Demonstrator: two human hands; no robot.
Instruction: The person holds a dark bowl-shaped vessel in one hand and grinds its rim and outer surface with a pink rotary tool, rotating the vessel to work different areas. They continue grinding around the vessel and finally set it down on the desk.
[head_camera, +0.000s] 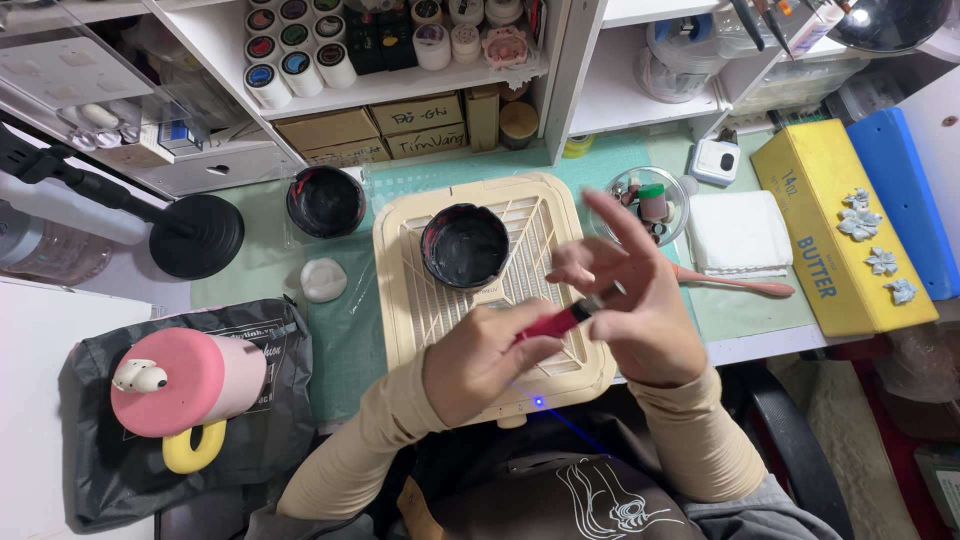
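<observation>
My left hand (478, 365) grips a slim red pen-like tool (553, 322) over the near part of a cream slatted tray (400, 300). My right hand (632, 305) meets the tool's dark end (592, 304) with thumb and a finger, while its other fingers are spread upward. A black bowl with a red-smeared rim (465, 245) sits on the far half of the tray, just beyond both hands.
A second black bowl (326, 201) and a white lump (323, 279) lie left of the tray. A pink mug (190, 385) stands on a dark bag. To the right are a glass dish (650, 205), folded white cloth (738, 233), pink stick (735, 283) and yellow box (835, 235). Shelves with jars stand behind.
</observation>
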